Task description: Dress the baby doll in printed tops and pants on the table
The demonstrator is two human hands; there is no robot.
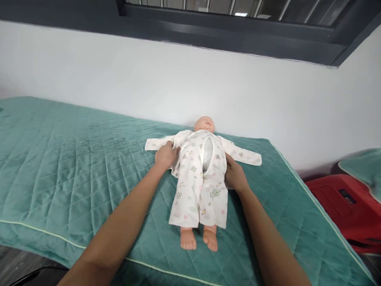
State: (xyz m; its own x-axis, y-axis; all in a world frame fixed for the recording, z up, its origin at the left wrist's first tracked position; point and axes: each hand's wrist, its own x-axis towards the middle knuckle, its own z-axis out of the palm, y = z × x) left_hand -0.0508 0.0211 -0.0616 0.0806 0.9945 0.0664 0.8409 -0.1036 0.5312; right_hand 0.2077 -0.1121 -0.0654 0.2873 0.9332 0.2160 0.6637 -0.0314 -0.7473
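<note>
A baby doll point(204, 124) lies on its back on a green quilted mattress point(74, 159), head toward the wall, bare feet toward me. It wears a white printed romper point(193, 194) that gapes open down the chest. My left hand point(165, 155) is closed on the romper's fabric at the doll's left-hand side, below the sleeve. My right hand point(233, 174) is curled against the romper's other side at the waist, fingers pressed into the cloth.
A white wall point(268, 99) runs right behind the doll's head, with a dark window frame point(226, 31) above. A red plastic object point(345, 206) stands on the floor at the right, beside another green pad point(363, 167).
</note>
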